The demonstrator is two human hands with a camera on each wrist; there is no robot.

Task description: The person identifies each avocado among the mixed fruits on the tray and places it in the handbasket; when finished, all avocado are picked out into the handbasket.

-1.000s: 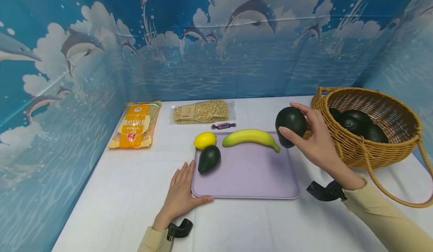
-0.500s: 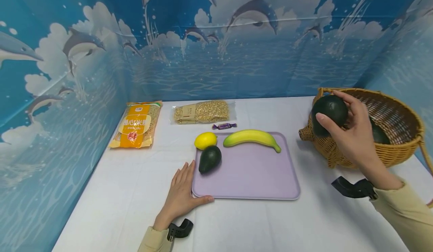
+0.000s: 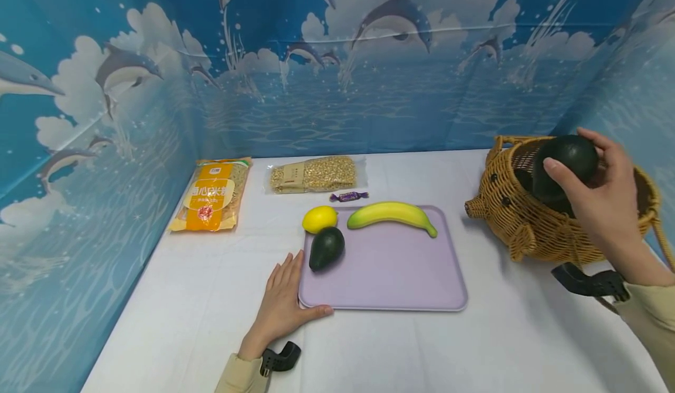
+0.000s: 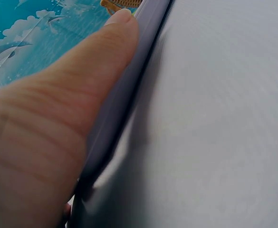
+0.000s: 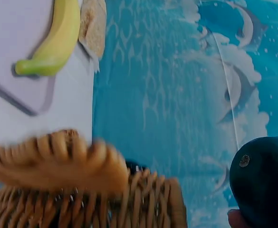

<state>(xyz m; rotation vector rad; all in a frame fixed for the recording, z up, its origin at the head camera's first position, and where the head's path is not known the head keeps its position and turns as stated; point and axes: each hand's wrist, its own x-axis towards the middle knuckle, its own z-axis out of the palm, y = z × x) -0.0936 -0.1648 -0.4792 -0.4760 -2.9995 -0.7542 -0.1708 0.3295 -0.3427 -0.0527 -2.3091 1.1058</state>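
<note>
My right hand grips a dark green avocado between thumb and fingers, over the opening of a pig-shaped wicker basket. In the right wrist view, that avocado shows at the lower right, with a fingertip against it. The avocados inside the basket are mostly hidden behind it. My left hand rests at the front left corner of a lilac tray, fingers along its left side and thumb along its front edge. Another avocado and a banana lie on the tray; a lemon sits at its back left corner.
Behind the tray lie a wrapped candy and a clear bag of yellow kernels. An orange-labelled grain bag lies back left. A dolphin-print curtain stands behind the white tablecloth. The basket's rope handle hangs near my right wrist.
My right hand has carried the avocado rightward, from above the tray's right edge to over the basket. The left hand and the things on the tray have stayed put.
</note>
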